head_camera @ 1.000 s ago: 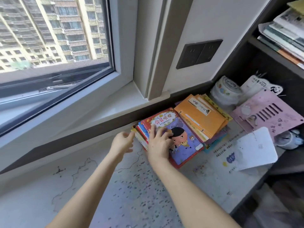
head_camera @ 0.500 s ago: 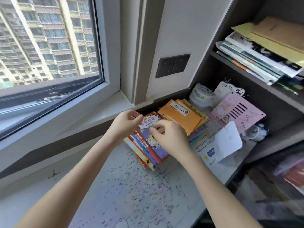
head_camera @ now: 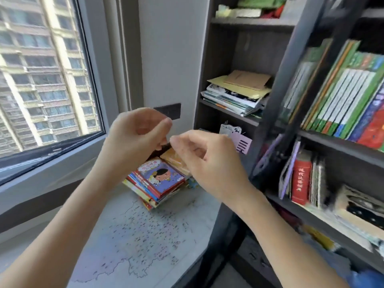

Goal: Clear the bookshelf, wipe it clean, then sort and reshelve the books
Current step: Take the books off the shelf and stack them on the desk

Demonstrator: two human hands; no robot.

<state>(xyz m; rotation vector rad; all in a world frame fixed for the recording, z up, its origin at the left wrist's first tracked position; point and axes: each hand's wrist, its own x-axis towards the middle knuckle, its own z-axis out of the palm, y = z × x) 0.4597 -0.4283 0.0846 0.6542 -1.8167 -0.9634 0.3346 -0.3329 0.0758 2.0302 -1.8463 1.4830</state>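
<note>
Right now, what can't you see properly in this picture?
Head view only:
- The orange books: mostly hidden behind the right hand.
- The wall switch: partly covered by the left hand.
- Whether either hand pinches anything: too small to tell.
- The red book on the lower shelf: title blurred.
- The things on the top shelf: cut off by the top edge.

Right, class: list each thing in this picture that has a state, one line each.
Left hand: raised, curled, grip empty.
Right hand: raised, curled, grip empty.
Book stack: lying flat, closed.
Green books: shelved, leaning.
Paper pile: flat, untidy.
</note>
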